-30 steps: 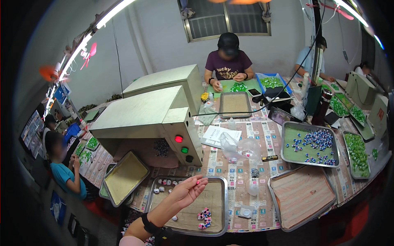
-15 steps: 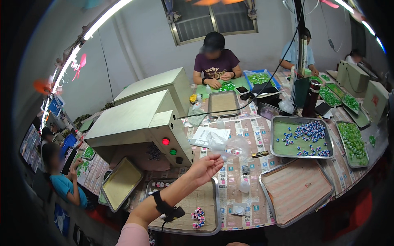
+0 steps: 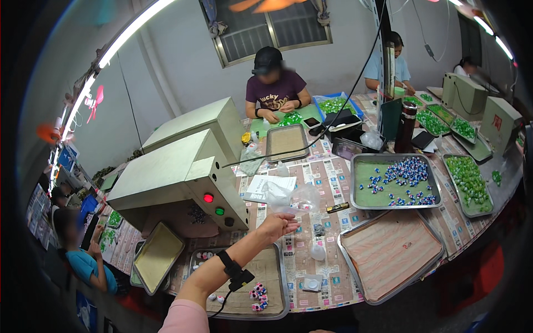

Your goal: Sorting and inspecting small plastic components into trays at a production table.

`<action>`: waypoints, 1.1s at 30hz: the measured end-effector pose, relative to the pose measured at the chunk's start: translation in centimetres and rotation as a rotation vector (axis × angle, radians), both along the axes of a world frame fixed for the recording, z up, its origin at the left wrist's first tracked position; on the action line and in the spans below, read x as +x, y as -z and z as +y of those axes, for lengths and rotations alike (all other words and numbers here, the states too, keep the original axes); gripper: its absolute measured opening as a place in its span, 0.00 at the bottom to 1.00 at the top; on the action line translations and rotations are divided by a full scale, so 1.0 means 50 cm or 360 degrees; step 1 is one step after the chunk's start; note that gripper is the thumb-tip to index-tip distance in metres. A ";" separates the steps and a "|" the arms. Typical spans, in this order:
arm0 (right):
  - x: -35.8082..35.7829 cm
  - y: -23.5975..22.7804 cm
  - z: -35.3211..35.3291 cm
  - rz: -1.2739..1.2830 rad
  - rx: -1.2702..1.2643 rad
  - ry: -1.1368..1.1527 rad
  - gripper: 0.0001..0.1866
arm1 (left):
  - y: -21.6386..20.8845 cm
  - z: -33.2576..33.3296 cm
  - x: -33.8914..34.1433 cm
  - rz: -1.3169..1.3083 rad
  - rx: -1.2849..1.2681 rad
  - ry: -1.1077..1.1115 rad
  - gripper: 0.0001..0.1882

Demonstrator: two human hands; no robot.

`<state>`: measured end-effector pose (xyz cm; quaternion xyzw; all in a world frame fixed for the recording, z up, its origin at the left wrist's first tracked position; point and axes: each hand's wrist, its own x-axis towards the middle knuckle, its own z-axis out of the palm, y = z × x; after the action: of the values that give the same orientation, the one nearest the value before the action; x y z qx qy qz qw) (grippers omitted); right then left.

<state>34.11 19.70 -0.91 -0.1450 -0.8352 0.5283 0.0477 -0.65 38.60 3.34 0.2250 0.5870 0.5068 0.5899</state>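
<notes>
My left hand (image 3: pixel 277 226) reaches in from the lower left over the metal tray (image 3: pixel 284 277), a black strap with a small device around its wrist. Its fingers are loosely bent and slightly apart, and I see nothing in them. Just beyond the fingertips lies a crumpled clear plastic bag (image 3: pixel 304 195), beside a white printed booklet (image 3: pixel 256 188). Whether the fingers touch the bag I cannot tell. Several small pink, white and black figures (image 3: pixel 259 297) sit in the tray below. Of my right hand (image 3: pixel 320 331) only a sliver shows at the lower edge, its fingers hidden.
A pale metal box (image 3: pixel 172 172) with red and green lights stands left. Blue-and-white pieces fill part of a tray (image 3: pixel 361 200) at right; a paper-lined tray (image 3: pixel 388 250) is nearer. A black cable (image 3: pixel 261 156) crosses the table. A co-worker (image 3: pixel 276 91) handles green pieces opposite.
The view has shifted, so the table sits a little farther left. My left hand has turned from palm up to more sideways, its fingers reaching to the right below the bag.
</notes>
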 end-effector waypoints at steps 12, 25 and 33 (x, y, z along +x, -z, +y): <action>0.000 -0.012 0.009 -0.0021 -0.0003 0.0049 0.13 | 0.004 0.065 -0.032 0.0218 0.0051 0.0070 0.16; 0.008 -0.010 0.021 -0.0048 -0.0046 0.0065 0.13 | 0.007 0.059 -0.020 0.0049 -0.0104 0.0229 0.12; 0.012 -0.073 0.056 0.0138 -0.0267 0.0102 0.13 | -0.080 0.036 0.029 -0.0287 0.0113 0.0022 0.12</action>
<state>34.72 22.52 2.75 -0.1521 -0.7801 0.6004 0.0884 0.83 40.38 7.34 0.2033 0.5115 0.5414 0.6355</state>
